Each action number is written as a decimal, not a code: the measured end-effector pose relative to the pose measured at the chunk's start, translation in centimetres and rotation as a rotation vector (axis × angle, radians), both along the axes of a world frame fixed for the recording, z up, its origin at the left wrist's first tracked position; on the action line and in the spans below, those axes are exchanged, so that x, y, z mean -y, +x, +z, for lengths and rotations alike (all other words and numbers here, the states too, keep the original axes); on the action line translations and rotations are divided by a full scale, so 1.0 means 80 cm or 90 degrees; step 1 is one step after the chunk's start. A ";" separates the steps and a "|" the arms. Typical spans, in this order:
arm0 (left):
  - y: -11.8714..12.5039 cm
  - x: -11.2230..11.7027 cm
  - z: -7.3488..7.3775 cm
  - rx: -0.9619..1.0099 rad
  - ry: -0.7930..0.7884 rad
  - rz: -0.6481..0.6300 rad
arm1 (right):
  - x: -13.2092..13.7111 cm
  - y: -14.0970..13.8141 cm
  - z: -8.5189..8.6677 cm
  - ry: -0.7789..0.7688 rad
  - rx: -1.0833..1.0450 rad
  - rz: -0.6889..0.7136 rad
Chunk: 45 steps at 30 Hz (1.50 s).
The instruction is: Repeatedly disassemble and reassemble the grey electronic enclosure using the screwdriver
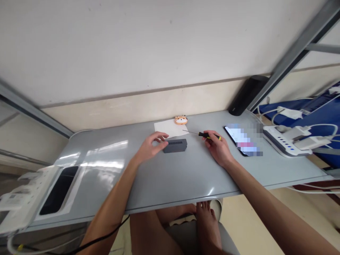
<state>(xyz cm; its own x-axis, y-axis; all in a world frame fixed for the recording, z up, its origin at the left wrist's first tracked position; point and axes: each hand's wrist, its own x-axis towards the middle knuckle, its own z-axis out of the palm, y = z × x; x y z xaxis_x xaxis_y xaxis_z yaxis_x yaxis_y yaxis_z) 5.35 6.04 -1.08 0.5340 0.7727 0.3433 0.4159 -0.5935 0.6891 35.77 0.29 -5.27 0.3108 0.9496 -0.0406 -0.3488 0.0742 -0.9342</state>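
Note:
My left hand (152, 146) rests on the grey table (170, 173), its curled fingers touching the left end of a small dark grey box (175, 145) with vent slots. My right hand (217, 146) is closed round the black and yellow handle of a thin screwdriver (204, 134). The screwdriver's fine shaft points left, toward a white sheet of paper (170, 128). The tip hangs just above the table, to the right of the paper and behind the box.
An orange animal-shaped case (181, 120) sits at the paper's back edge. A lit phone (243, 141) lies right of my hand, then a white power strip (285, 141) with plugs. A black cylinder (247, 95) stands at back right. A dark tablet (60, 189) lies front left.

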 end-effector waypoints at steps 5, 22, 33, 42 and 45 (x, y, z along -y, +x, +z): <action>0.014 0.012 0.003 -0.019 -0.024 -0.009 | 0.009 0.003 0.001 -0.009 -0.008 -0.006; 0.030 -0.002 -0.048 -0.076 0.043 0.135 | 0.038 0.006 0.001 -0.024 0.003 -0.147; 0.011 -0.015 -0.041 -0.123 0.115 0.159 | 0.044 0.004 0.010 -0.082 0.132 -0.089; 0.008 -0.017 -0.034 -0.207 0.070 0.151 | 0.053 -0.013 0.033 -0.078 0.348 0.121; 0.012 -0.013 -0.031 -0.180 0.093 0.141 | 0.058 -0.022 0.038 -0.071 0.371 0.160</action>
